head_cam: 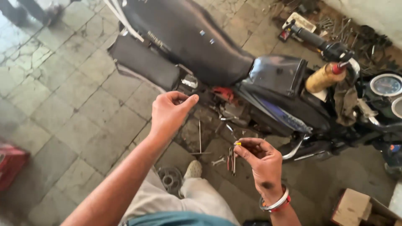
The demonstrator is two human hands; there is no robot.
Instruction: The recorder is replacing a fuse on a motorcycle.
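Note:
A black motorcycle (209, 46) lies across the top of the head view, its long seat to the left and its fuel tank (278, 77) to the right. My left hand (169, 113) hovers near the bike's side below the seat, fingers curled and apart, holding nothing. My right hand (261, 161) is lower and closer to me, wearing wrist bangles. It pinches a small yellow-tipped part (238, 144) between thumb and fingers. Several hand tools (228, 161) lie on the floor between my hands, with a thin metal rod (199, 136) beside them.
Stone-tiled floor (63, 96) spreads to the left. A yellow bottle with a red cap (324, 76) rests by the handlebar (312, 38). Round gauges (386, 85) sit at far right. A sprocket (169, 180) lies by my shoe (193, 169). A red box (10, 163) stands left, a cardboard box (354, 207) bottom right.

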